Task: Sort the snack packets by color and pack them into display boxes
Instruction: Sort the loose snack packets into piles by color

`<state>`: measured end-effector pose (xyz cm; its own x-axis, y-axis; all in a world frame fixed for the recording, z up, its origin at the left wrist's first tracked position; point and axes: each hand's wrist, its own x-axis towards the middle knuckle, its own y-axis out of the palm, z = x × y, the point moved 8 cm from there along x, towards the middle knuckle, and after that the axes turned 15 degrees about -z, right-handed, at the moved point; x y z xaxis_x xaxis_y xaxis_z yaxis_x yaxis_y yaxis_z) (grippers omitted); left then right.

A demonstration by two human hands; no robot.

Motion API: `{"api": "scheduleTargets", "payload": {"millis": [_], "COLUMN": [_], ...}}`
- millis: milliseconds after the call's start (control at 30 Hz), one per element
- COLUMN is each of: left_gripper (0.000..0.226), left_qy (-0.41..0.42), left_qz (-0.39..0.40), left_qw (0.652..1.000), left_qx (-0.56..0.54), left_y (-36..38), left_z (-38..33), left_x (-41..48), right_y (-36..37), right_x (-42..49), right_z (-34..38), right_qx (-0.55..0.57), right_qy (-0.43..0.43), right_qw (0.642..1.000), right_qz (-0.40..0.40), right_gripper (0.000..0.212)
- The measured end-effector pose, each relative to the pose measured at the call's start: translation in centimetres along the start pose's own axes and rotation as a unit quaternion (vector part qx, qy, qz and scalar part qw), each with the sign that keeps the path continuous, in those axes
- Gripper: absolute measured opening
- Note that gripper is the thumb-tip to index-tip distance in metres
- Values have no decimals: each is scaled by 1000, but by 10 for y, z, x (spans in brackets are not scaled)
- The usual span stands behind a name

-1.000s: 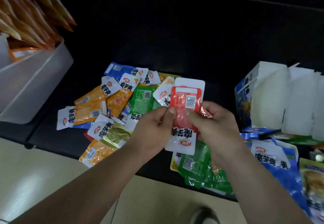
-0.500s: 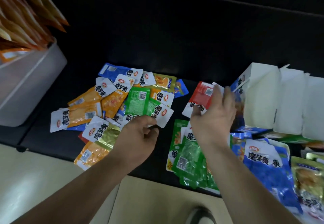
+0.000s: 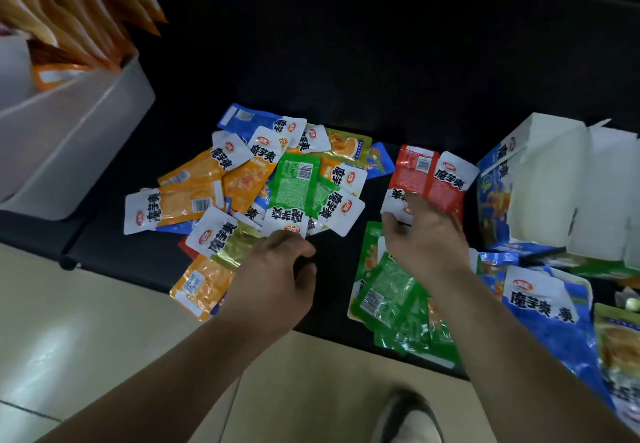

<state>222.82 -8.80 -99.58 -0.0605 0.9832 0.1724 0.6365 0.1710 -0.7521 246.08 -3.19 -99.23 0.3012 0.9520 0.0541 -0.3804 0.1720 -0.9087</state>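
Fingers (image 3: 414, 202) of right hand (image 3: 427, 238) partly hide red packets (image 3: 414, 170).

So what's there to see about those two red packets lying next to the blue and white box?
The red packets are two glossy, foil-like pouches lying flat side by side, edges overlapping, on the dark surface between the mixed pile and the box. Each is red with a white end bearing black characters and a red oval logo. The one nearer the pile shows a barcode label. The right hand reaches over its near white end; whether fingers touch it is unclear.
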Motion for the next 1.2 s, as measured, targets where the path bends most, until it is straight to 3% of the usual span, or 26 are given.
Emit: {"api": "scheduleTargets", "payload": {"millis": [133, 267, 400, 567, 667, 767, 967, 1033, 1200], "left_gripper": [18, 26, 36, 63, 55, 46, 60, 65, 58], "left_qy": [13, 49, 13, -86, -19, 16, -146, -214, -331], "left_qz": [-17, -26, -32, -8, -20, -31, -38, -38, -91], "left_qw": [1000, 991, 989, 978, 985, 987, 982, 975, 932], "left_qx": [9, 120, 145, 192, 170, 158, 109, 47, -121], "left_y": [-4, -24, -51, -70, -72, -77, -69, -64, -72], "left_z": [9, 21, 46, 91, 83, 77, 94, 95, 110], "left_x": [4, 0, -26, -50, -51, -54, -43, -41, -49], "right_y": [-4, -6, 35, 69, 77, 80, 80, 82, 70], "right_x": [11, -16, -70, -99, -108, -107, -97, -99, -85], "right_z": [0, 51, 101, 113, 120, 117, 120, 122, 119], "right_qx": [1, 66, 205, 148, 195, 150, 33, 14, 114], "right_qy": [11, -70, -73, -179, -201, -219, -253, -260, -229], "right_qw": [1000, 995, 969, 948, 926, 934, 954, 956, 964], "right_qz": [6, -41, 116, 216, 254, 238, 161, 137, 79], "right_gripper": [40, 44, 46, 69, 69, 73, 77, 67, 30]}}
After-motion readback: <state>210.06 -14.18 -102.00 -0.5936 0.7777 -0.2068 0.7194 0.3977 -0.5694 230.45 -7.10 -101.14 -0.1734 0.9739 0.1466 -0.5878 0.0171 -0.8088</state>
